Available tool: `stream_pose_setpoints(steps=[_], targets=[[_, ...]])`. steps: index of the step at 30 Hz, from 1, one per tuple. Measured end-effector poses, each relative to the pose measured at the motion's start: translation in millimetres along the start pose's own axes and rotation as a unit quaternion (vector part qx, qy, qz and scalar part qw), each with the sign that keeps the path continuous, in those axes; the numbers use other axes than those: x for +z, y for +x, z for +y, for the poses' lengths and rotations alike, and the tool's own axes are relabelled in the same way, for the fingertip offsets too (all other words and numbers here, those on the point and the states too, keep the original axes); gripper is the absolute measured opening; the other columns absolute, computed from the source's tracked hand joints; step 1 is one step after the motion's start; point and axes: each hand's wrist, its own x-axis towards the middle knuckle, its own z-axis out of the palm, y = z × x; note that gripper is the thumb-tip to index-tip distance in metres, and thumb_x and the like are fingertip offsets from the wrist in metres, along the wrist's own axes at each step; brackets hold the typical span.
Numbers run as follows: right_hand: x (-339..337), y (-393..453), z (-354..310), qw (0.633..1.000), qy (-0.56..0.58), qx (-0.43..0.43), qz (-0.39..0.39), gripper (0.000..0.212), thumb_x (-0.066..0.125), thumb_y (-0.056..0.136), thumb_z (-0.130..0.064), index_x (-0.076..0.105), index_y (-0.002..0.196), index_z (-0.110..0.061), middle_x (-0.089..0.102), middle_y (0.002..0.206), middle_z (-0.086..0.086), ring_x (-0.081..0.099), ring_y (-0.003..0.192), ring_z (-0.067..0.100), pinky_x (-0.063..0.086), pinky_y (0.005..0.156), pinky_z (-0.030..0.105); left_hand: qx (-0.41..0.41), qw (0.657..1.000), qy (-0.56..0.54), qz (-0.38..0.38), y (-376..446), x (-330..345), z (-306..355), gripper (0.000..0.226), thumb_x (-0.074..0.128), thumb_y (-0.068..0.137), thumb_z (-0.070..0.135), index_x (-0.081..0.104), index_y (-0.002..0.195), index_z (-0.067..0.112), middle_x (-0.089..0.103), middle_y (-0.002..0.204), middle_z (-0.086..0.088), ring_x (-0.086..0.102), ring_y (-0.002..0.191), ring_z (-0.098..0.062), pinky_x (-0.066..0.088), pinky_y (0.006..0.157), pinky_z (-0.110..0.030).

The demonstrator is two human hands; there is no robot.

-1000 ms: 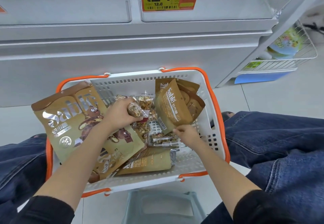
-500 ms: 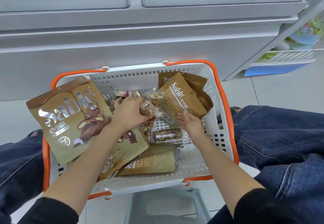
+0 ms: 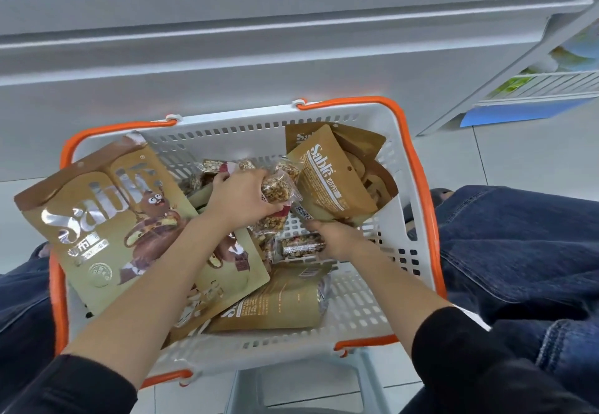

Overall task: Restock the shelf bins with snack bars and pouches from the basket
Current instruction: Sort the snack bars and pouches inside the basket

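Plainly early on: the basket (image 3: 400, 154) holds many pouches (image 3: 107, 219) and bars (image 3: 301, 246), left hand (image 3: 241, 199) clutching several bars, right hand (image 3: 334, 240) gripping one near its right wall.

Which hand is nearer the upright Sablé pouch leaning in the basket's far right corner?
Right. The right hand is just below the upright Sablé pouch, at its lower edge. The left hand sits further left, gripping snack bars.
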Motion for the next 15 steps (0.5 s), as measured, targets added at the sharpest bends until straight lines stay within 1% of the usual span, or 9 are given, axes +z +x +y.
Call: stream_pose_setpoints(steps=[2, 4, 7, 9, 11, 13, 15], targets=[[3.2, 0.1, -5.1, 0.995, -0.095, 0.007, 0.024, 0.071, 0.070, 0.082, -0.019, 0.034, 0.143, -0.021, 0.052, 0.136, 0.007, 0.051, 0.122, 0.028, 0.046, 0.095, 0.037, -0.001, 1.000, -0.004, 0.004, -0.2, 1.0, -0.1, 0.073, 0.062, 0.079, 0.059, 0.043, 0.138, 0.021, 0.059, 0.128, 0.001, 0.049, 0.123, -0.021, 0.021, 0.110, -0.047], [6.8, 0.2, -8.7, 0.987, -0.155, 0.012, 0.046, 0.062, 0.065, 0.086, -0.019, 0.035, 0.140, -0.019, 0.058, 0.128, 0.010, 0.054, 0.116, 0.031, 0.047, 0.089, 0.038, 0.001, 1.000, -0.002, 0.009, 0.0, 2.4, 0.4, 0.073, 0.063, 0.078, 0.059, 0.044, 0.138, 0.021, 0.060, 0.127, 0.001, 0.050, 0.123, -0.021, 0.021, 0.110, -0.047], [13.7, -2.9, -10.5, 0.971, -0.228, 0.014, 0.075, 0.048, 0.060, 0.088, -0.022, 0.041, 0.133, -0.018, 0.061, 0.121, 0.008, 0.051, 0.116, 0.029, 0.040, 0.091, 0.038, 0.000, 1.000, 0.004, 0.007, 1.6, 4.6, 1.5, 0.072, 0.063, 0.078, 0.059, 0.045, 0.137, 0.022, 0.062, 0.123, 0.001, 0.051, 0.121, -0.020, 0.022, 0.108, -0.046], [20.0, -6.0, -8.3, 0.968, -0.229, 0.030, 0.100, 0.045, 0.059, 0.088, -0.023, 0.045, 0.130, -0.019, 0.061, 0.121, 0.008, 0.048, 0.118, 0.029, 0.038, 0.091, 0.038, 0.000, 1.000, 0.006, 0.002, 2.1, 5.8, 1.8, 0.072, 0.063, 0.078, 0.059, 0.044, 0.137, 0.022, 0.062, 0.122, 0.001, 0.051, 0.120, -0.021, 0.023, 0.108, -0.045], [19.7, -12.8, -5.7, 0.973, -0.194, 0.066, 0.110, 0.046, 0.059, 0.087, -0.023, 0.044, 0.131, -0.020, 0.061, 0.120, 0.008, 0.049, 0.116, 0.029, 0.043, 0.087, 0.036, 0.003, 1.000, 0.004, 0.004, 2.0, 6.4, 2.7, 0.071, 0.064, 0.078, 0.058, 0.044, 0.137, 0.022, 0.061, 0.125, 0.001, 0.050, 0.121, -0.021, 0.023, 0.108, -0.045], [14.0, -20.4, -0.2, 0.976, -0.163, 0.096, 0.105, 0.049, 0.063, 0.086, -0.026, 0.044, 0.130, -0.018, 0.061, 0.119, 0.008, 0.053, 0.113, 0.030, 0.047, 0.082, 0.035, 0.003, 1.000, 0.002, 0.002, 1.6, 6.1, 3.7, 0.072, 0.064, 0.078, 0.057, 0.044, 0.138, 0.023, 0.060, 0.128, 0.001, 0.050, 0.122, -0.021, 0.025, 0.107, -0.044], [7.5, -30.3, 5.8, 0.980, -0.136, 0.105, 0.098, 0.048, 0.066, 0.084, -0.028, 0.048, 0.126, -0.015, 0.062, 0.117, 0.008, 0.057, 0.108, 0.031, 0.049, 0.081, 0.036, 0.006, 1.000, -0.007, -0.006, 0.7, 5.6, 4.8, 0.074, 0.066, 0.077, 0.055, 0.043, 0.138, 0.022, 0.059, 0.129, 0.000, 0.052, 0.121, -0.021, 0.031, 0.107, -0.044]])
